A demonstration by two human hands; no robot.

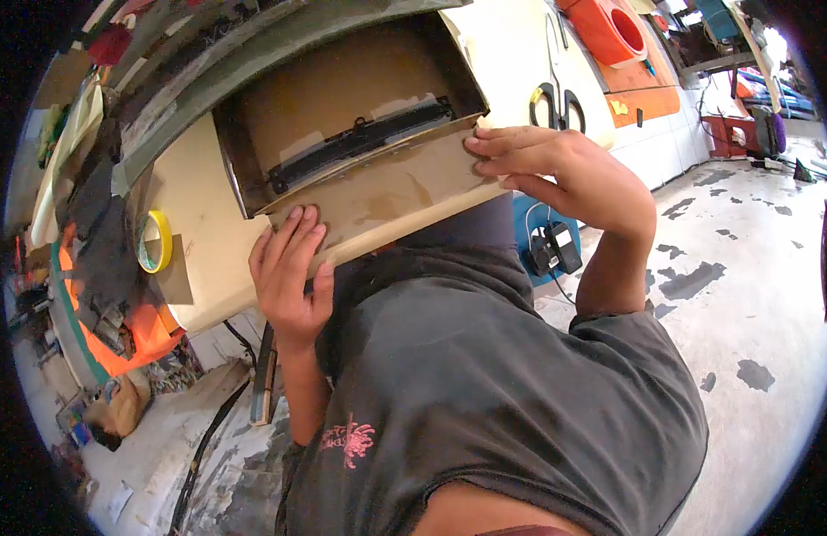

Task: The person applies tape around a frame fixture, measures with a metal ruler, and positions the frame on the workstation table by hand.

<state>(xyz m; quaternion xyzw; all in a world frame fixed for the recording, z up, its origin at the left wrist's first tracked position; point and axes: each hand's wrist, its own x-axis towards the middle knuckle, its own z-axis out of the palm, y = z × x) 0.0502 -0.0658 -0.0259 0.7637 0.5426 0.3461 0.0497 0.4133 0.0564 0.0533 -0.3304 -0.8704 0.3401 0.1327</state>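
A shallow brown cardboard box (342, 80) with dark edges lies open on the cream table. Along its near side runs a black metal clip bar (364, 138). The brown front flap (391, 189) lies flat toward my body, with darker smudges on it. My left hand (293, 272) rests its stretched fingers on the flap's left end, thumb apart. At the flap's right corner, my right hand (547, 165) lays its extended fingertips, thumb a little lower. Neither hand visibly grips anything; the undersides of the fingers are hidden.
Black-and-yellow scissors (556, 105) lie right of the box, near an orange container (614, 36). A yellow tape roll (156, 241) is on the left of the table (194, 179). A grey-green curved strip (279, 62) crosses behind the box. Black adapters (554, 248) hang below the right edge.
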